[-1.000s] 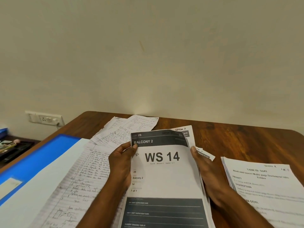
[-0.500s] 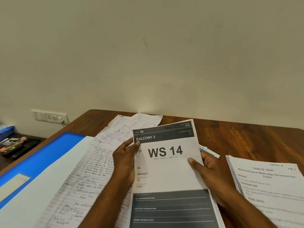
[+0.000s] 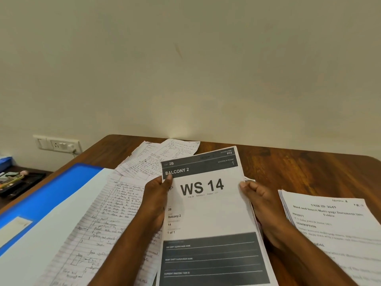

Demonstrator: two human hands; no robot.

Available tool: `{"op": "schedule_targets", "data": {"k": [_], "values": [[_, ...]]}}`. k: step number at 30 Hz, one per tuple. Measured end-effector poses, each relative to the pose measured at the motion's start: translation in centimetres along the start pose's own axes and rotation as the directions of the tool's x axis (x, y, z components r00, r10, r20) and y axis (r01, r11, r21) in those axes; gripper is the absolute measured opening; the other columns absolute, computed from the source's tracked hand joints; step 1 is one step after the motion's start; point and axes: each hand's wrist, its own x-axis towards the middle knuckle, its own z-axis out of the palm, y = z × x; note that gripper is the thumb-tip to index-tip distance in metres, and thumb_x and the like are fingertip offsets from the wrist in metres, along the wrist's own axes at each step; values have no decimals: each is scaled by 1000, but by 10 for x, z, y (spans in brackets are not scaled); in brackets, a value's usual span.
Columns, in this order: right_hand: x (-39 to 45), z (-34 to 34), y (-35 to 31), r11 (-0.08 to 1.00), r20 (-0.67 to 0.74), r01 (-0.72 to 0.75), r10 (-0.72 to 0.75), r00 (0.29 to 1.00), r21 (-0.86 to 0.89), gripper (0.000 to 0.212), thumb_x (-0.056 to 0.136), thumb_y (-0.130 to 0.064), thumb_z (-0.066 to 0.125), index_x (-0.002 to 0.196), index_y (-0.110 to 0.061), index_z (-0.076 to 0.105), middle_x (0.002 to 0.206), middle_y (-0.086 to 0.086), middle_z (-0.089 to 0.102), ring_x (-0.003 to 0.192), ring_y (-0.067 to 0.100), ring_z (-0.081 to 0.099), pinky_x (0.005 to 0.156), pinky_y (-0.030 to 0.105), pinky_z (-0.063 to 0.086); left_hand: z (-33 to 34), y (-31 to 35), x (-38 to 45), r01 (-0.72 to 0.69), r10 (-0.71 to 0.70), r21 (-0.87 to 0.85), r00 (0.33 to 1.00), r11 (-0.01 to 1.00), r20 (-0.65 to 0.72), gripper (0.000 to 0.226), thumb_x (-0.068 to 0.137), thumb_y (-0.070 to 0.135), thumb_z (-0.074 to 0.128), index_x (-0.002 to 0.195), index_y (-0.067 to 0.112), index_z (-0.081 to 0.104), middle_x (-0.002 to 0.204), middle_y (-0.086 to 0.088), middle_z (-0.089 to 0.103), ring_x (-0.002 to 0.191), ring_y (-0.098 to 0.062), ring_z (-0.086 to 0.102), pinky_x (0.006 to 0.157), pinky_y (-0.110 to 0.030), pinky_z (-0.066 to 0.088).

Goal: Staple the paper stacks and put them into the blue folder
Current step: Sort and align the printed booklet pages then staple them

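Both hands grip the WS 14 stack [image 3: 208, 211] by its side edges, lifted over the table [image 3: 299, 168]: left hand [image 3: 154, 201] thumb on the dark header, right hand [image 3: 259, 203] fingers curled at the far edge. Blue folder [image 3: 47, 195] lies open left of the stack, handwritten sheets [image 3: 107, 219] between; a printed stack [image 3: 334, 230] right.

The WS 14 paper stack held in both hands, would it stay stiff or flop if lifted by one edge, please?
The WS 14 stack would probably sag, being thin loose sheets. Its right edge looks fanned beside the right hand, so pages may slide apart. The left hand pinching helps.
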Motion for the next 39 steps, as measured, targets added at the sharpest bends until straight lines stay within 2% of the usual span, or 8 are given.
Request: {"op": "schedule_targets", "data": {"k": [3,7,10,13,19,28,34,39], "values": [[7,-14,-7,995,-111,74,-80,991,-63,21,105,-31,57,106,-19,74,92,-2,80,87,23,77,73,34,62,-7,2,4,-34,39,57,996,998,-82,29,107,41,56,114,16,68,96,-6,83,84,-33,81,87,-56,63],[20,-44,9,857,-156,119,-225,962,-502,13,96,-29,72,108,-25,71,107,-14,74,96,11,73,71,26,61,-9,-2,9,-54,75,128,983,990,-166,28,107,44,54,112,22,69,88,1,83,75,-25,81,74,-43,63],[25,-52,19,731,-110,85,-216,970,-677,35,93,-36,76,126,-27,68,127,-7,71,107,12,70,86,38,62,-8,-4,11,-84,107,129,976,988,-188,30,106,48,54,118,25,69,92,3,83,77,-24,81,80,-48,64],[22,-48,20,670,-52,75,-167,985,-739,48,91,-42,77,135,-29,62,139,-5,64,120,18,64,99,42,57,-8,-4,13,-84,113,141,970,986,-214,27,107,47,54,117,27,69,89,5,83,76,-23,81,71,-39,62],[15,-40,19,466,-37,12,-97,995,-885,57,96,-55,64,148,-37,52,162,0,40,148,27,36,121,46,31,-6,0,10,-56,96,173,968,983,-234,22,108,42,53,108,26,69,80,7,81,73,-24,80,62,-32,57],[12,-39,13,486,-7,53,-122,993,-872,59,93,-53,70,146,-32,57,157,-6,49,135,18,55,109,35,44,-6,1,4,-29,73,178,966,984,-247,21,104,40,62,100,22,71,74,6,80,68,-25,79,61,-31,55],[14,-42,14,489,-4,53,-114,993,-870,58,91,-52,73,143,-30,59,154,-6,53,132,18,57,106,36,47,-7,3,3,2,34,153,973,988,-230,17,103,33,66,102,18,73,83,-3,82,77,-32,80,82,-51,64],[18,-42,20,616,-86,34,-164,983,-787,50,82,-42,86,128,-28,70,136,-9,67,104,12,70,89,32,60,-8,3,3,0,31,148,978,989,-207,15,102,34,68,102,20,73,88,-5,82,80,-35,80,87,-59,62]]}}
